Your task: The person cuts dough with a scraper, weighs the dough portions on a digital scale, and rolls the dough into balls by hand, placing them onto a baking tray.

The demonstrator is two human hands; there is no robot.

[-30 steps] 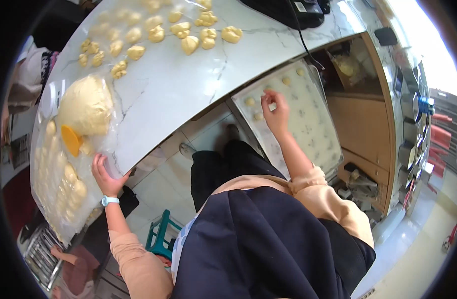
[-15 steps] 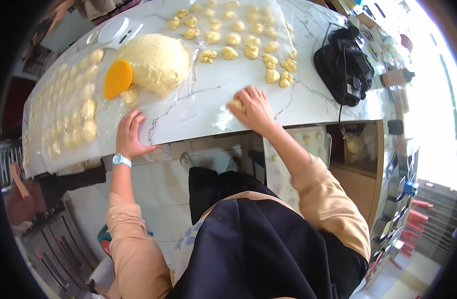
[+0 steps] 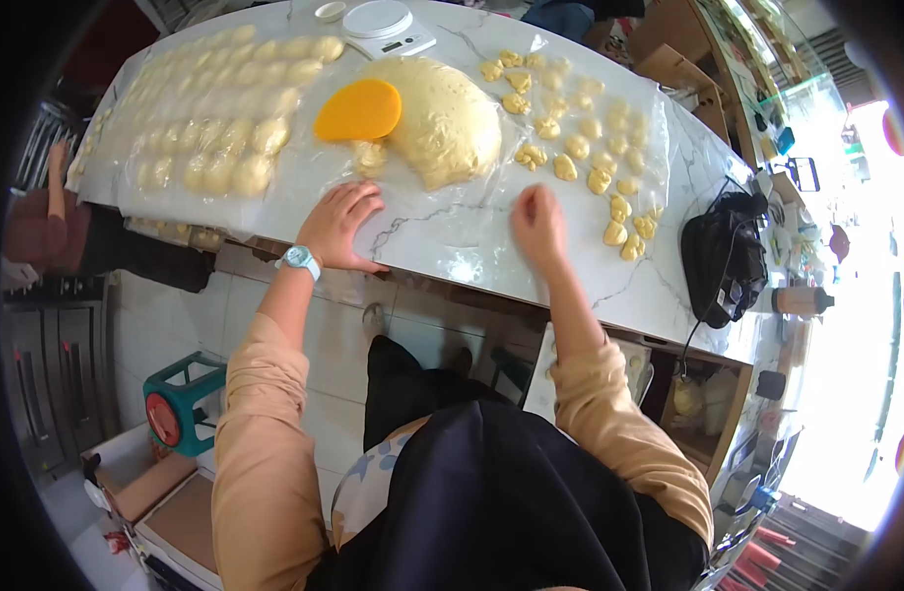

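My right hand [image 3: 538,227] is curled closed on the marble tabletop, a little blurred; the piece of dough seen in it a moment earlier is now hidden by the fingers. At the front edge rests my left hand [image 3: 343,222], fingers spread and holding nothing, the thumb along the edge. Just beyond it lie a small dough lump [image 3: 369,158] and an orange dough scraper [image 3: 358,110], which leans against a large mound of dough [image 3: 447,118]. Several small dough pieces [image 3: 565,167] lie beyond my right hand, some under clear plastic.
Rows of dough balls under plastic [image 3: 210,133] fill the table's left part. A white scale [image 3: 385,30] stands behind the mound, and a black bag [image 3: 725,258] sits at right. Below the table are a green stool [image 3: 186,404] and a tray [image 3: 624,369]. Another person [image 3: 58,217] is at far left.
The view has turned left, so the table appears shifted right. My right hand has moved nearer the small dough pieces, its dough no longer visible. My left hand stays at the edge.
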